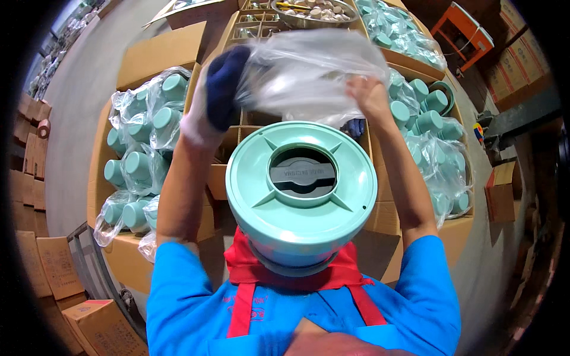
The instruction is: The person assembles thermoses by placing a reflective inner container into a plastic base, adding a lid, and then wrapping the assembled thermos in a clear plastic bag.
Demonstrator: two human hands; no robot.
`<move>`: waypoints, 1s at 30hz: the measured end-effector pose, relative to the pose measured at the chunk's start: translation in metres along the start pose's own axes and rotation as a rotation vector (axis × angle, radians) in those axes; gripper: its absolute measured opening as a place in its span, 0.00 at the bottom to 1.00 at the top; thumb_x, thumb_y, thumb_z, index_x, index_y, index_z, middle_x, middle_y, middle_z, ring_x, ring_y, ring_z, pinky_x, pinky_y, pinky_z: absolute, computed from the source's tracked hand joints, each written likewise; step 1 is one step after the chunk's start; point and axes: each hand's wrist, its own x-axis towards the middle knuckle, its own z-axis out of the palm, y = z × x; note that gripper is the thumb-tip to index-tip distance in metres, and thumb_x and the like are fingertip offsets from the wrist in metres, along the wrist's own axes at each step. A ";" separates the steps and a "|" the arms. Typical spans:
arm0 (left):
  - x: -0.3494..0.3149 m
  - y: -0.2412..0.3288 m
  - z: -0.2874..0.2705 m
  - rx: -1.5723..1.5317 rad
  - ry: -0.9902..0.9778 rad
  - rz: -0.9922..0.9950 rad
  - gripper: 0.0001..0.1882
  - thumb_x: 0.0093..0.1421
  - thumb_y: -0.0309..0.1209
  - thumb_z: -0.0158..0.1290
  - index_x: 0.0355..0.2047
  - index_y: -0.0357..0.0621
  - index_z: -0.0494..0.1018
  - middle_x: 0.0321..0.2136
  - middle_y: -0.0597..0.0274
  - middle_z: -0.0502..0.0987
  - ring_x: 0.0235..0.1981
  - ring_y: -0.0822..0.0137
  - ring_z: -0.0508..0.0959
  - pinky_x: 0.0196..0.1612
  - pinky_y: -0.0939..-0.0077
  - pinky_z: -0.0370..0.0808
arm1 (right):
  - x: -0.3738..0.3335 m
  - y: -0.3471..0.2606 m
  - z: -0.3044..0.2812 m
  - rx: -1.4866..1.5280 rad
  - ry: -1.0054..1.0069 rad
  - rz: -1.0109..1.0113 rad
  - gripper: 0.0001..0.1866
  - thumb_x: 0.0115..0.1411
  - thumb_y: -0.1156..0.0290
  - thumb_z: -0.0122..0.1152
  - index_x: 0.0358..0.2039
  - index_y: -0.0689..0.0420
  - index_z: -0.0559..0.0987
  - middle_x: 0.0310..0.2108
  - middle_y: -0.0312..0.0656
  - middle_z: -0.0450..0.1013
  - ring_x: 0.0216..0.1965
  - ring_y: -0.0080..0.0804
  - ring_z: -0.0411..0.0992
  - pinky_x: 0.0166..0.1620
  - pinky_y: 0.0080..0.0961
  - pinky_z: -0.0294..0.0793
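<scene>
A clear plastic bag (pixel 314 74) is stretched between my two raised hands, blurred by motion. My left hand (pixel 221 92), in a white and navy glove, is at the bag's left edge, its fingers mostly hidden. My bare right hand (pixel 368 95) grips the bag's right edge with fingers closed. Below the bag, a teal plastic container (pixel 255 178) stands against my chest with its ribbed, ring-shaped end facing up. A dark disc shows inside the ring's round opening. Neither hand touches the container.
Cardboard boxes at left (pixel 98 196) and right (pixel 454 234) hold several teal, cup-shaped pieces (pixel 138 166) in clear plastic. Beyond the bag are a divided carton (pixel 252 29) and a metal bowl (pixel 314 22) of small, pale round pieces. An orange stand (pixel 466 29) is far right.
</scene>
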 end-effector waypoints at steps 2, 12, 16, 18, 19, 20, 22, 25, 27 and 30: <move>-0.061 0.020 -0.028 -0.382 0.219 -0.436 0.15 0.63 0.30 0.47 0.46 0.35 0.74 0.36 0.58 0.77 0.38 0.66 0.78 0.43 0.74 0.74 | -0.033 -0.016 0.000 1.030 -0.023 0.207 0.10 0.65 0.74 0.46 0.42 0.65 0.72 0.47 0.49 0.71 0.45 0.35 0.74 0.54 0.39 0.73; -0.146 0.201 0.015 0.474 -1.456 -0.201 0.24 0.62 0.35 0.50 0.56 0.36 0.70 0.48 0.47 0.76 0.51 0.56 0.76 0.59 0.65 0.70 | -0.246 0.043 0.111 0.765 -0.038 0.061 0.21 0.65 0.68 0.52 0.56 0.64 0.68 0.56 0.49 0.68 0.56 0.36 0.67 0.60 0.36 0.65; -0.325 0.118 -0.028 -0.658 -0.265 -1.160 0.14 0.65 0.35 0.48 0.37 0.40 0.79 0.39 0.56 0.80 0.42 0.64 0.80 0.49 0.66 0.75 | -0.298 0.071 0.099 0.500 -0.371 -0.148 0.27 0.65 0.66 0.54 0.62 0.64 0.66 0.60 0.48 0.66 0.61 0.36 0.64 0.63 0.35 0.62; -0.356 0.086 -0.060 -0.423 0.042 -0.910 0.18 0.67 0.37 0.46 0.49 0.37 0.73 0.48 0.58 0.77 0.50 0.64 0.76 0.57 0.68 0.70 | -0.310 0.112 0.045 0.240 -0.682 0.042 0.25 0.63 0.60 0.59 0.56 0.63 0.74 0.49 0.46 0.76 0.53 0.35 0.73 0.58 0.33 0.68; -0.353 0.079 -0.066 -0.334 0.195 -0.812 0.21 0.67 0.38 0.45 0.55 0.36 0.70 0.52 0.57 0.75 0.54 0.64 0.73 0.60 0.68 0.67 | -0.300 0.126 0.029 0.390 -0.542 0.127 0.23 0.64 0.53 0.59 0.48 0.61 0.79 0.36 0.39 0.81 0.41 0.32 0.78 0.52 0.30 0.73; -0.337 0.072 -0.057 -0.539 0.330 -0.847 0.23 0.68 0.38 0.44 0.59 0.36 0.64 0.55 0.55 0.71 0.58 0.62 0.70 0.62 0.68 0.64 | -0.284 0.108 0.037 0.649 -0.289 0.119 0.31 0.64 0.41 0.52 0.49 0.58 0.78 0.39 0.40 0.79 0.42 0.31 0.76 0.52 0.32 0.72; -0.304 0.061 -0.032 -0.815 0.483 -0.846 0.29 0.67 0.39 0.46 0.64 0.37 0.58 0.60 0.53 0.66 0.62 0.60 0.64 0.65 0.68 0.59 | -0.243 0.048 0.062 0.925 -0.108 -0.073 0.44 0.64 0.31 0.34 0.63 0.58 0.64 0.59 0.46 0.66 0.57 0.34 0.66 0.59 0.40 0.64; -0.324 0.056 0.039 -0.685 0.181 -0.645 0.38 0.61 0.42 0.54 0.66 0.36 0.53 0.63 0.51 0.60 0.66 0.60 0.58 0.67 0.68 0.53 | -0.257 0.041 0.104 0.897 0.056 -0.015 0.43 0.65 0.33 0.35 0.65 0.58 0.60 0.60 0.46 0.64 0.59 0.36 0.64 0.61 0.39 0.64; -0.347 0.068 0.059 -0.561 0.063 -0.491 0.45 0.58 0.44 0.59 0.68 0.36 0.50 0.66 0.50 0.57 0.68 0.59 0.54 0.69 0.68 0.49 | -0.290 0.048 0.128 0.849 0.066 0.050 0.42 0.65 0.34 0.36 0.66 0.58 0.58 0.61 0.46 0.63 0.60 0.37 0.62 0.62 0.39 0.63; -0.358 0.090 0.056 -0.446 0.205 -0.658 0.46 0.58 0.46 0.59 0.68 0.36 0.50 0.66 0.48 0.56 0.69 0.58 0.54 0.69 0.68 0.48 | -0.312 0.041 0.146 0.817 0.013 0.144 0.41 0.66 0.36 0.38 0.67 0.58 0.55 0.62 0.46 0.61 0.62 0.39 0.60 0.63 0.38 0.62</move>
